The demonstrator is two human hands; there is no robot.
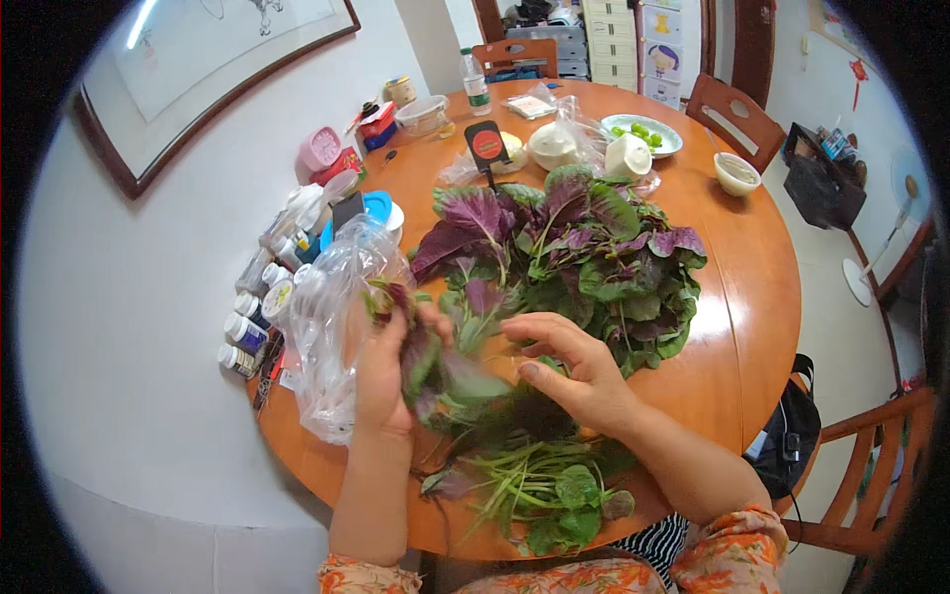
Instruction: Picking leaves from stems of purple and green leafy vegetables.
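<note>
My left hand (386, 371) is closed around a small bunch of red amaranth leaves (421, 367), which are blurred by motion. To its right, my right hand (575, 367) has its fingers apart, with nothing visible between them. A large heap of green-and-purple amaranth (594, 256) lies beyond both hands on the round wooden table (742, 356). Closer to my body, below the hands, lies a smaller pile of green stems and leaves (545, 490). A clear plastic bag (326, 364) is left of my left hand, partly behind it.
Several pill bottles (245, 334) line the table's left edge. A phone-like stand (487, 145) rises behind the heap. Farther back are a water bottle (475, 82), a plate of green fruit (668, 139) and a small bowl (736, 175). A wooden chair (868, 460) stands at right.
</note>
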